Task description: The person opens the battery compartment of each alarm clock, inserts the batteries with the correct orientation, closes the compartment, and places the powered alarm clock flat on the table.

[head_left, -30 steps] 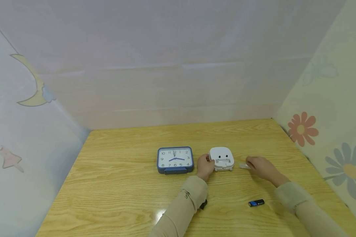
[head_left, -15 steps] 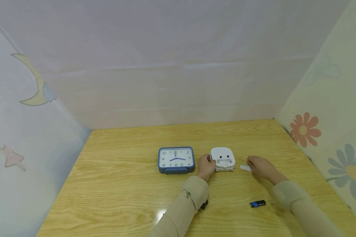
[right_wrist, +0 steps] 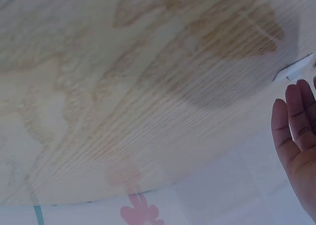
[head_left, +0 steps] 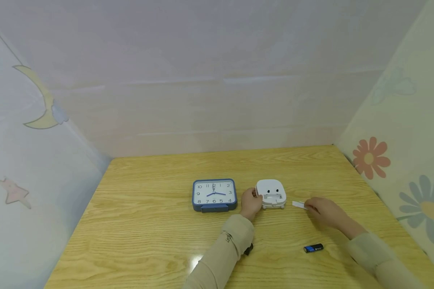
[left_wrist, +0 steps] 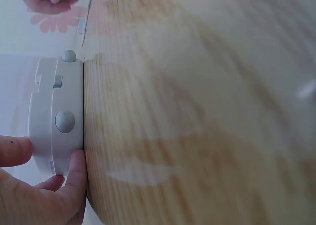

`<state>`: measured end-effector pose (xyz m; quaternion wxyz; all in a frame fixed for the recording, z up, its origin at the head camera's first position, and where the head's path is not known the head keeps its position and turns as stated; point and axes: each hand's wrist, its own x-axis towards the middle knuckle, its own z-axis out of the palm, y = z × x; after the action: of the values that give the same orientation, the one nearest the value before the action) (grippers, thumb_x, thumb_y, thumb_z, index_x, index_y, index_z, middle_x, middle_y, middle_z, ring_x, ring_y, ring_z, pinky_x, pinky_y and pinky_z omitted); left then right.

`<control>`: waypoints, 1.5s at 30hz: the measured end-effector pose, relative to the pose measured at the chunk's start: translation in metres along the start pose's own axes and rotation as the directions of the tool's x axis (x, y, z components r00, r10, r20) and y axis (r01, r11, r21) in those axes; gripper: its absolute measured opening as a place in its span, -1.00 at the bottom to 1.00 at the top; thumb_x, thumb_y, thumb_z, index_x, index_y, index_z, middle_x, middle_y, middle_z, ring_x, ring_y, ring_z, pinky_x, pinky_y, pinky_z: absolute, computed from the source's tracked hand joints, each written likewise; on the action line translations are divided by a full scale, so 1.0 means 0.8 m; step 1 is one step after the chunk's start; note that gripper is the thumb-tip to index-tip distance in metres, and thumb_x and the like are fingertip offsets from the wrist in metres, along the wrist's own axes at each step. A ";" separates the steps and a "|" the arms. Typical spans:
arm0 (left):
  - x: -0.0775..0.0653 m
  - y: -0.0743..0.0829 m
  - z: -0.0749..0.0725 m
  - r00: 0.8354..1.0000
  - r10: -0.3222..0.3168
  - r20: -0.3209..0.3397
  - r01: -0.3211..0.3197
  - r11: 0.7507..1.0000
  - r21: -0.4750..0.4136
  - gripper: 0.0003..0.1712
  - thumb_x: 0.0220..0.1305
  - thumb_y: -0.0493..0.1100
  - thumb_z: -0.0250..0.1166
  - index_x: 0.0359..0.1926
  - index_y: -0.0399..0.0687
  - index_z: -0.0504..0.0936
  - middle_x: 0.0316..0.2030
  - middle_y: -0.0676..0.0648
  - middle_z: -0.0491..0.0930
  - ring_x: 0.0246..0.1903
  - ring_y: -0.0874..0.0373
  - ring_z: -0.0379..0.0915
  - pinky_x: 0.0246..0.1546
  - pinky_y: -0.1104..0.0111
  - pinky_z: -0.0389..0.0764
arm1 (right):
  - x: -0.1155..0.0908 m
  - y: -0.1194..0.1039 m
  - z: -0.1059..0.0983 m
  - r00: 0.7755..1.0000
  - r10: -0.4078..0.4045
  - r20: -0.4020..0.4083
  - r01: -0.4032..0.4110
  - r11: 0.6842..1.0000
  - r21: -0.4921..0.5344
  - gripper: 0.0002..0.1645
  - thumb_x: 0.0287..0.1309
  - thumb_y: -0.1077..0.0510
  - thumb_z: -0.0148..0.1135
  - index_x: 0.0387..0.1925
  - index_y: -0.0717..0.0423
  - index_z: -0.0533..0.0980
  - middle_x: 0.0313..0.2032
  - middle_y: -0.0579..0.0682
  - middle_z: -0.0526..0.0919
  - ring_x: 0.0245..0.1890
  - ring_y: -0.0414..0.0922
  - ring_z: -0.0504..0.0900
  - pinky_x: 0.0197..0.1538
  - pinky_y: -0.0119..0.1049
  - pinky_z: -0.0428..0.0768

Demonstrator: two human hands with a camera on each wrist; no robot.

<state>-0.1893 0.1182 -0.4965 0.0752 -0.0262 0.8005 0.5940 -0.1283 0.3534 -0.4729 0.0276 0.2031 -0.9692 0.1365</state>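
A small white clock [head_left: 271, 186] lies face down, its two black knobs and uncovered battery compartment facing up. My left hand [head_left: 251, 204] grips its left side, thumb on the upper edge and fingers against the side; in the left wrist view the clock's rounded feet [left_wrist: 64, 121] show. To the right, a thin white battery cover [head_left: 298, 204] lies on the table. My right hand [head_left: 325, 210] is just beside it, fingers loosely bent; the right wrist view shows the fingertips [right_wrist: 292, 94] close to the cover, holding nothing.
A blue-framed alarm clock [head_left: 214, 195] lies face up left of my left hand. A black and blue battery [head_left: 313, 248] lies nearer on the right. A small dark object [head_left: 248, 249] is partly hidden by my left sleeve. Printed walls border the wooden table [head_left: 148, 224].
My right hand has let go of the white battery cover, which now lies on the table, and has drawn back slightly right and nearer. My left hand keeps its grip on the white clock.
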 end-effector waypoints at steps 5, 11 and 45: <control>0.001 0.000 0.000 1.000 0.002 -0.003 -0.002 1.000 0.011 -0.67 0.14 -0.34 0.19 -0.04 -0.35 0.51 -0.27 -0.10 0.51 -0.21 0.11 0.42 -0.20 0.33 0.50 | -0.013 -0.010 -0.008 0.998 -0.044 0.050 0.042 0.998 0.039 -0.90 0.09 0.27 0.18 -0.32 0.17 0.59 -0.43 -0.15 0.59 -0.48 -0.31 0.48 -0.45 -0.33 0.48; -0.001 0.002 -0.001 1.000 -0.009 0.009 0.009 1.000 0.017 -0.64 0.16 -0.32 0.18 0.01 -0.36 0.49 -0.22 -0.12 0.51 -0.16 0.08 0.42 -0.15 0.30 0.49 | -0.029 -0.020 -0.009 0.984 -0.152 0.094 0.139 0.981 0.134 -0.88 0.10 0.21 0.21 -0.29 0.11 0.59 -0.37 -0.16 0.59 -0.42 -0.34 0.47 -0.44 -0.34 0.49; 0.000 -0.001 0.001 1.000 -0.010 0.004 0.010 1.000 0.011 -0.66 0.16 -0.33 0.17 -0.01 -0.35 0.50 -0.24 -0.11 0.51 -0.18 0.09 0.42 -0.16 0.29 0.48 | -0.052 -0.020 0.013 0.919 -0.384 0.089 0.364 0.914 0.179 -0.69 -0.27 0.25 0.44 -0.51 -0.19 0.53 -0.40 -0.32 0.40 -0.45 -0.40 0.32 -0.50 -0.44 0.38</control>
<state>-0.1890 0.1185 -0.4971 0.0798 -0.0287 0.8036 0.5891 -0.0841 0.3527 -0.4838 -0.0222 0.3945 -0.8982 0.1926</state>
